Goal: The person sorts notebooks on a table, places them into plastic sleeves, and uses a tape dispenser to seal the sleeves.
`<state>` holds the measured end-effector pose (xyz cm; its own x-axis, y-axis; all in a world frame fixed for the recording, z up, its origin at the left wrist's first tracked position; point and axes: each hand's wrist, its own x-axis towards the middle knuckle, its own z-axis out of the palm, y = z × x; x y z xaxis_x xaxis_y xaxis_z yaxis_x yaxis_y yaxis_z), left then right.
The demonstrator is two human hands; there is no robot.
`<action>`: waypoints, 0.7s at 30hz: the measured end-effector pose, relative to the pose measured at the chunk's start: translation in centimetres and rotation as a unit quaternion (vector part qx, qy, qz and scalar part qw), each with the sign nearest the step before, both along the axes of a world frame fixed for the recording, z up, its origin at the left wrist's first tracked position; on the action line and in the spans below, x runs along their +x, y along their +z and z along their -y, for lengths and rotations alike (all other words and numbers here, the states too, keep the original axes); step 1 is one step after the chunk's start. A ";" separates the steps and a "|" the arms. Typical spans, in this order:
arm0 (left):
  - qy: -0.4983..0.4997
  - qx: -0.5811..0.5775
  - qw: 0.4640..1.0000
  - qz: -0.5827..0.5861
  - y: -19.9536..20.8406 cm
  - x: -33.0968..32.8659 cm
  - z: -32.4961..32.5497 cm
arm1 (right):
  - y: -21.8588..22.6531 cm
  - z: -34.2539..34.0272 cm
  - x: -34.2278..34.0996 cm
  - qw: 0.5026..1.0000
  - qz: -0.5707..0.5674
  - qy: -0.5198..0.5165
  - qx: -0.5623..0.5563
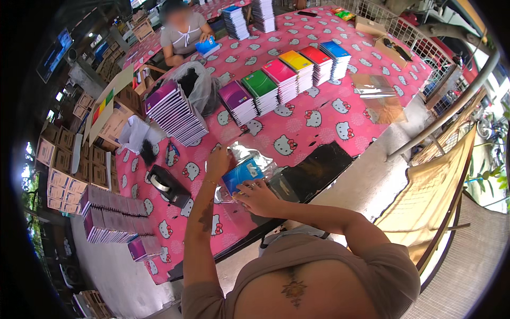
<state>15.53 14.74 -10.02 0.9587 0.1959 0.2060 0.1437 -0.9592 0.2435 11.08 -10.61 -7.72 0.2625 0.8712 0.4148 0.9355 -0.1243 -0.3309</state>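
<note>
A blue notebook lies in front of me within a shiny clear plastic bag. My right hand rests on the notebook's near right corner, fingers stretched and spread. At the notebook's far left, my left hand is closed at the edge of the plastic; its fingertips are small and partly hidden. Just right of my right hand is a dark glossy sheet with clear plastic lying on its near end. A black tape dispenser stands to the left of my left forearm.
Notebook stacks in purple, green, pink, yellow, red and blue cross the patterned pink tablecloth. A taller purple stack leans at left. Across the table, a person holds a blue notebook. Cartons stand left; clear sleeves lie right.
</note>
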 end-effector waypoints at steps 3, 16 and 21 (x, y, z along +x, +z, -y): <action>0.018 -0.013 0.999 -0.036 0.9 0.1 0.1 | -0.1 0.0 0.6 1.000 -0.009 0.018 -0.002; -0.016 -0.031 0.993 0.113 4.4 -8.6 8.2 | -1.2 0.1 1.0 0.998 -0.003 0.063 -0.012; 0.065 -0.031 0.989 0.131 3.3 -9.1 12.6 | -3.3 0.5 2.5 0.995 0.079 0.053 -0.021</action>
